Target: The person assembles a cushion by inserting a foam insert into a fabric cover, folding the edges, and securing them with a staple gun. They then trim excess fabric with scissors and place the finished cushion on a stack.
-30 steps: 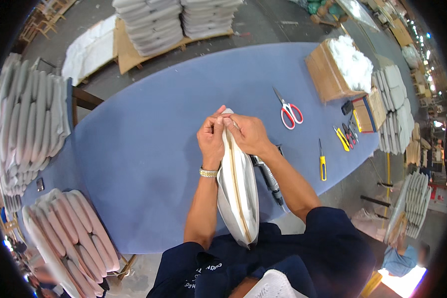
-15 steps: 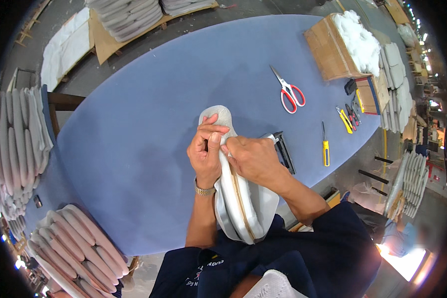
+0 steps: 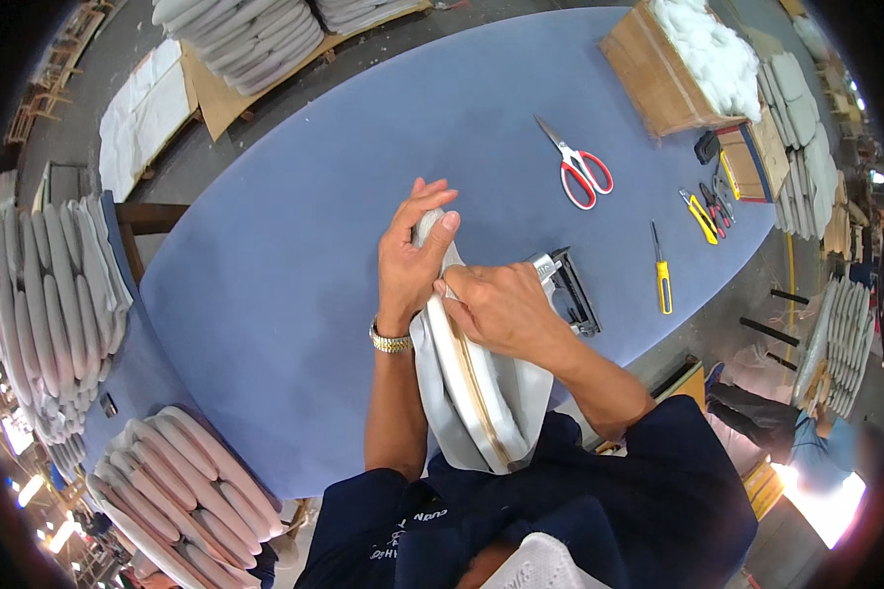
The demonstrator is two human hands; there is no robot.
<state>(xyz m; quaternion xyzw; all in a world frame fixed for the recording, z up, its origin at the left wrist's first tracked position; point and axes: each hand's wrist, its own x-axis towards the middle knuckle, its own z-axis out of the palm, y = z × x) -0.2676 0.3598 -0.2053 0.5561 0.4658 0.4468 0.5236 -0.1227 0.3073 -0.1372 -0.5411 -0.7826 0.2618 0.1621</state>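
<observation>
Hands (image 3: 501, 309), two, on one padded piece (image 3: 475, 393), one pair of scissors (image 3: 570, 154)

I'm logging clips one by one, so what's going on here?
A person's left-hand grip is around the far end of a long, padded, white-and-grey fabric piece with a brown strip; the right-hand grip pinches it nearer the body. Red-and-white metal scissors and a yellow-handled screwdriver lie untouched on the blue table.
</observation>
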